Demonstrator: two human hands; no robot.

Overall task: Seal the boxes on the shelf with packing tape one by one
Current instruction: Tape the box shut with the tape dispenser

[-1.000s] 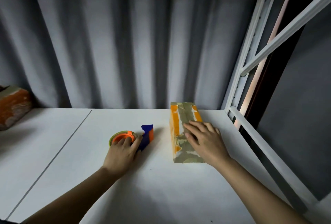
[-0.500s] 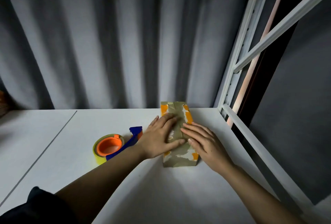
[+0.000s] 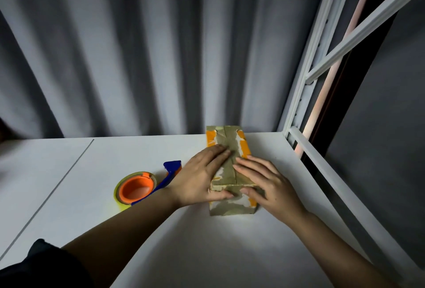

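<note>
My left hand (image 3: pixel 200 179) and right hand (image 3: pixel 264 184) press flat, fingers straight, on the box (image 3: pixel 230 149) near the shelf's (image 3: pixel 161 230) back right corner. The tape dispenser (image 3: pixel 140 187) lies just left of my left hand.

One head-worn view looks forward and down, close over the white shelf (image 3: pixel 138 230) toward the curtain (image 3: pixel 138 46).

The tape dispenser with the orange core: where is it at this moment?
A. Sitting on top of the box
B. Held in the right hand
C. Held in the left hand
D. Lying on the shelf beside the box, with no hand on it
D: the tape dispenser lies on the white shelf while the left hand and right hand both press flat on the box.
</note>
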